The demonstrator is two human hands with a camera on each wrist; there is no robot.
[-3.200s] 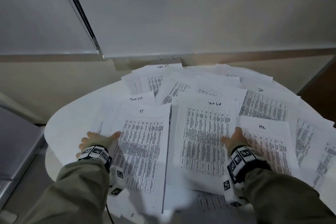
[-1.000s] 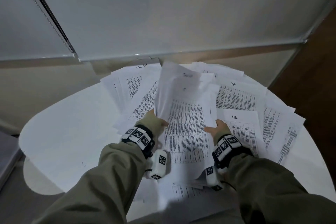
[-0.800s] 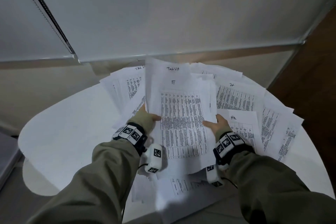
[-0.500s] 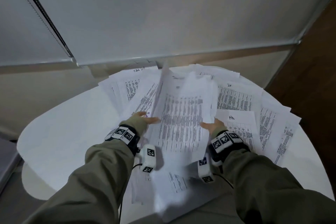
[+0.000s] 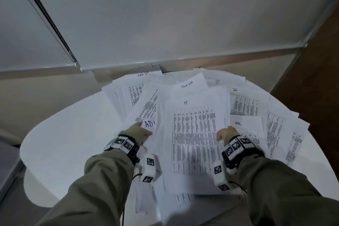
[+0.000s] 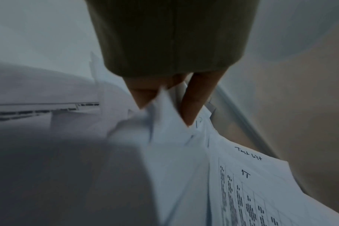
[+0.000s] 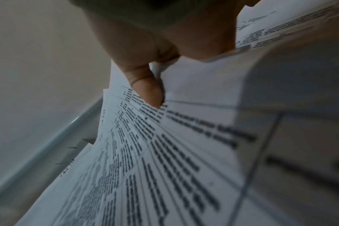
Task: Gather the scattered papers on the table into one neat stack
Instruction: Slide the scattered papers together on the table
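Note:
A bundle of printed sheets (image 5: 194, 137), with a table sheet marked "IT" on top, sits over the middle of the round white table (image 5: 73, 143). My left hand (image 5: 145, 130) grips the bundle's left edge; in the left wrist view the fingers (image 6: 143, 96) and thumb pinch sheet corners. My right hand (image 5: 221, 135) grips the right edge, and its thumb (image 7: 151, 93) presses on the top sheet with the fingers hidden beneath. Loose papers lie fanned behind at the left (image 5: 132, 91) and to the right (image 5: 282, 134), among them an "HR" sheet (image 5: 245, 126).
A sheet with purple writing (image 5: 149, 124) shows by my left hand. More sheets (image 5: 183, 202) overhang the table's near edge under my forearms. A wall with white blinds (image 5: 165, 24) stands right behind the table. Brown floor (image 5: 322, 79) is at the right.
Both hands gathered the two front piles into one bundle and lifted it. Half a second ago it was bowed and tilted up; now it lies flatter with the "IT" sheet facing up.

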